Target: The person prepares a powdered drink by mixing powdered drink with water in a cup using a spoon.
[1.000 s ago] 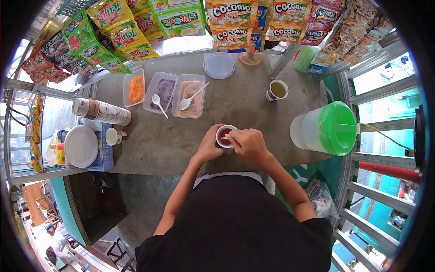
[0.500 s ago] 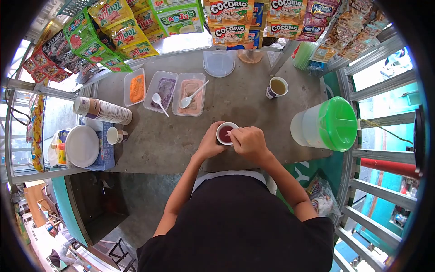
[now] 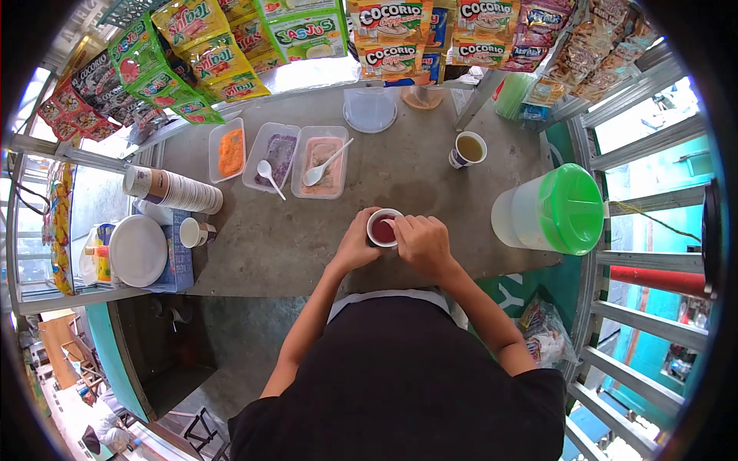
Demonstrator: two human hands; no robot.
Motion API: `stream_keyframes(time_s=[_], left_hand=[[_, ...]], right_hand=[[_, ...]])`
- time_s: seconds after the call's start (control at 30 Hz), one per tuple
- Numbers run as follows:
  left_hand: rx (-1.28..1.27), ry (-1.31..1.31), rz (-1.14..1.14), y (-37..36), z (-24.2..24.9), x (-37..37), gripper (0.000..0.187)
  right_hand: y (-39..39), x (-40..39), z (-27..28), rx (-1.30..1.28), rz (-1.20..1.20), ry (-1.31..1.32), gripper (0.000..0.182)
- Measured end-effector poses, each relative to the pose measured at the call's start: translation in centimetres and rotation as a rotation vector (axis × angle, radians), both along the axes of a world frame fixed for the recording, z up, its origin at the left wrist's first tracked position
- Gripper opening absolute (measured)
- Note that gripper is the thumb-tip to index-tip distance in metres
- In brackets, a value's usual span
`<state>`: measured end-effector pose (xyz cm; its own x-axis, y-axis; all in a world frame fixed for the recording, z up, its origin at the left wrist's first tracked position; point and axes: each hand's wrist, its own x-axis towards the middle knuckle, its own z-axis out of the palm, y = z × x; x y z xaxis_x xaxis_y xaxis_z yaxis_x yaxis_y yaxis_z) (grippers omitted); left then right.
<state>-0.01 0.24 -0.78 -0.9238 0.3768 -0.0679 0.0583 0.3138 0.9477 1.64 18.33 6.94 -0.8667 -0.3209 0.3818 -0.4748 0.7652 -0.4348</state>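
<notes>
A paper cup (image 3: 374,239) with dark red liquid (image 3: 385,229) stands near the counter's front edge. My left hand (image 3: 357,242) is wrapped round its left side. Over the cup's right rim, my right hand (image 3: 423,240) pinches a pale utensil that dips into the liquid; its shape is mostly hidden. Behind are three plastic tubs: one with orange powder (image 3: 231,152), one with purple powder (image 3: 281,154) and one with pinkish powder (image 3: 331,150). White spoons lie in the purple and pinkish tubs.
A second cup (image 3: 468,150) holds brownish liquid. At the right stands a green-lidded jug (image 3: 570,209). Stacked cups (image 3: 173,189), another cup (image 3: 194,233) and a white lid (image 3: 138,250) are at the left. Sachets (image 3: 394,38) hang overhead. A person (image 3: 108,426) is at the lower left.
My right hand has shifted slightly at the cup's rim, with the utensil still in the liquid. My left hand keeps its hold on the cup.
</notes>
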Motion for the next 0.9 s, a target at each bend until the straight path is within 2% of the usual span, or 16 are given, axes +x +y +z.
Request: stream_keyframes(time_s=[0.1, 0.17, 0.3, 0.37, 0.47, 0.6, 0.7, 0.8, 0.9], left_hand=[[-0.023, 0.017, -0.001, 0.0, -0.3, 0.1, 0.072], [-0.065, 0.01, 0.011, 0.1, -0.5, 0.2, 0.072], [-0.047, 0.001, 0.037, 0.2, -0.4, 0.3, 0.07], [-0.044, 0.043, 0.039, 0.2, -0.9, 0.4, 0.07], [-0.025, -0.032, 0.045, 0.3, -0.1, 0.4, 0.071], [-0.044, 0.014, 0.025, 0.2, -0.9, 0.1, 0.071], [-0.017, 0.038, 0.005, 0.1, -0.4, -0.1, 0.073], [0.046, 0.045, 0.028, 0.2, 0.0, -0.1, 0.074], [0.113, 0.022, 0.07, 0.4, 0.1, 0.1, 0.069]], right_hand=[[0.3, -0.1, 0.0, 0.1, 0.0, 0.009, 0.015], [0.3, -0.4, 0.0, 0.006, 0.153, -0.071, 0.016], [0.0, -0.8, 0.7, -0.03, 0.103, -0.007, 0.017], [0.3, -0.9, 0.8, 0.059, 0.047, -0.054, 0.018], [0.4, -0.7, 0.8, 0.022, 0.124, -0.133, 0.019], [-0.1, -0.7, 1.1, -0.02, 0.094, -0.058, 0.02], [-0.1, -0.6, 0.9, 0.092, 0.037, -0.034, 0.021], [-0.2, -0.5, 0.8, 0.028, 0.077, -0.091, 0.021], [-0.4, -0.7, 0.9, -0.043, 0.078, -0.028, 0.02]])
